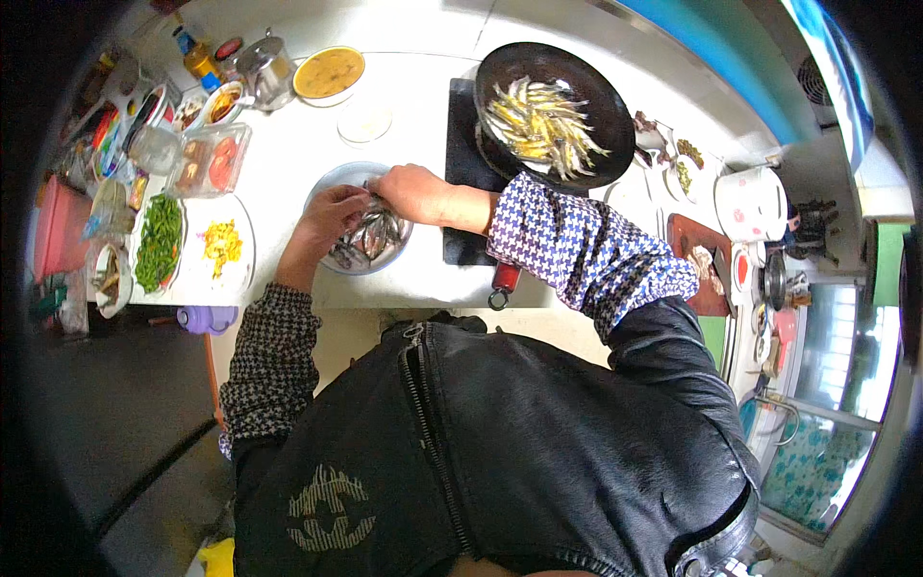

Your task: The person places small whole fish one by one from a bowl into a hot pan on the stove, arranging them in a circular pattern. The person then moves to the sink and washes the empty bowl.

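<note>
A round bowl [334, 261] of small raw silvery fish [371, 236] stands on the white counter before me. My left hand [333, 216] is over its left side, fingers bent and tips drawn together. From the right, my right hand [412, 193] reaches over the far rim, its fingers pinched on a small dark piece that looks like a fish. The fingertips of both hands nearly meet, hiding most of that piece. On a black cooktop [465, 238] to the right sits a dark wok [613, 144], where many small yellowish fish [544, 126] lie spread in a layer.
The wok's red handle [505, 278] juts past the counter's front edge. Left are a plate of green peppers [159, 241], a plate with chopped yellow pieces [223, 245] and a clear plastic box [210, 160]. Behind stand a bowl of yellowish liquid [329, 73] and a metal pot [265, 71].
</note>
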Motion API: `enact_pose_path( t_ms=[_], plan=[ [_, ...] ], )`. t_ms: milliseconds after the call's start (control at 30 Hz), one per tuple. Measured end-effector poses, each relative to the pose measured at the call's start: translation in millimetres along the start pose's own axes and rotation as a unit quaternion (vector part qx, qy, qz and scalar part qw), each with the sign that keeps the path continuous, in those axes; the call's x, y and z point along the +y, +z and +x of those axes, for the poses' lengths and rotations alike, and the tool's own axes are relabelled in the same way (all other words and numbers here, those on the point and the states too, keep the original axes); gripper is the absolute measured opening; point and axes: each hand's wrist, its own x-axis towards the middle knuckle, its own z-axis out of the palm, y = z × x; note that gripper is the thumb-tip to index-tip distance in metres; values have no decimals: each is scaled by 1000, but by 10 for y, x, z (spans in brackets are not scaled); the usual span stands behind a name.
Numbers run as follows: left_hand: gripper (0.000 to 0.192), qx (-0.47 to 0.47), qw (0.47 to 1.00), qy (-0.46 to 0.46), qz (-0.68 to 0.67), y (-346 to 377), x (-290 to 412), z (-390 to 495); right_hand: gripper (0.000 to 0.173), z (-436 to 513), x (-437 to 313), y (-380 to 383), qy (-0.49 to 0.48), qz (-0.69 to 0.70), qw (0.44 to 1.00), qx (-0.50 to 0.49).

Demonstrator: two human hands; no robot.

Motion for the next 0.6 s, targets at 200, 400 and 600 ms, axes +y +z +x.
enact_pose_path(
  t_ms=[200, 400, 600],
  plan=[
    [41, 72, 880, 52, 467, -32, -320, 218, 22, -521, 649, -584, 82, 231, 958, 149],
    [44, 80, 766, 174, 613, 165, -663, 302, 15, -973, 1995, -810, 355, 338, 799, 349],
    [23, 89, 780, 141, 604, 311, -634, 283, 15, -828, 2825, -588, 369, 382, 792, 301]
  ],
)
